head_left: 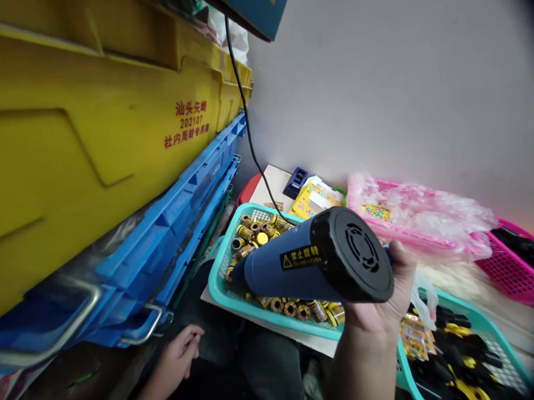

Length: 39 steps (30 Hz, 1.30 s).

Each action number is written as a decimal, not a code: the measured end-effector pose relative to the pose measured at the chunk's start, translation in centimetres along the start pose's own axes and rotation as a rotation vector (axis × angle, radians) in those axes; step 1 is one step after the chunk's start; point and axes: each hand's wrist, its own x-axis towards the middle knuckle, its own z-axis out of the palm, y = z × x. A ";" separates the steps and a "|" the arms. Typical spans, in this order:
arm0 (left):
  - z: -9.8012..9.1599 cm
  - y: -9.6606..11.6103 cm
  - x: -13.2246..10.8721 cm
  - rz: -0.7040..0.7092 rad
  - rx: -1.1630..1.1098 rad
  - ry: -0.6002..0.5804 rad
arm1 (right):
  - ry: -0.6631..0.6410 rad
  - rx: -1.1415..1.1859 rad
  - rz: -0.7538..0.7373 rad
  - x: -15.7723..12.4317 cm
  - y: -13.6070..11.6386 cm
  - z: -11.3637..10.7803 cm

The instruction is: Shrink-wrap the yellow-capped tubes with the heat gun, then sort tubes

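"What lies nearest the camera?"

"A blue tool [315, 263], cylindrical, its black vented end facing the viewer, its far end angled down and left over a turquoise basket [273, 320]."

"Report from the left."

"A yellow crate [110, 112] stands above blue crates [165, 220]. Below them, near the lap, is the left grip [181, 352], fingers loosely curled; I cannot tell whether it encloses anything."

"Next?"

"The turquoise basket, on a white surface [265, 191], filled with small printed cylinders [290, 309]. A black cable [247, 126] descends behind the tool."

"And the right grip [386, 307]?"

"Closed about the tool, above the basket's right side. The fingers are mostly hidden."

"Farther right?"

"A pink basket [430, 242] under crumpled clear plastic [432, 206], then a second turquoise basket [406, 369] of black and yellow parts [467, 356], and a magenta basket [507, 268] holding dark items."
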 end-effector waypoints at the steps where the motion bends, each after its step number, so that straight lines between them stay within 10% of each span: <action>1: 0.0 0.0 0.0 -0.001 -0.003 0.002 | 0.043 -0.023 0.003 -0.2 -0.3 0.0; 32: -0.2 0.2 -0.4 0.200 0.044 0.047 | -0.099 0.053 -0.067 0.0 1.2 1.5; 37: -1.3 5.8 -3.3 0.472 0.139 0.033 | 0.000 -0.039 -0.286 -1.6 -2.8 0.6; 39: -1.0 10.4 -3.9 0.796 0.315 -0.015 | 0.048 -0.041 -0.407 -2.8 -4.4 0.3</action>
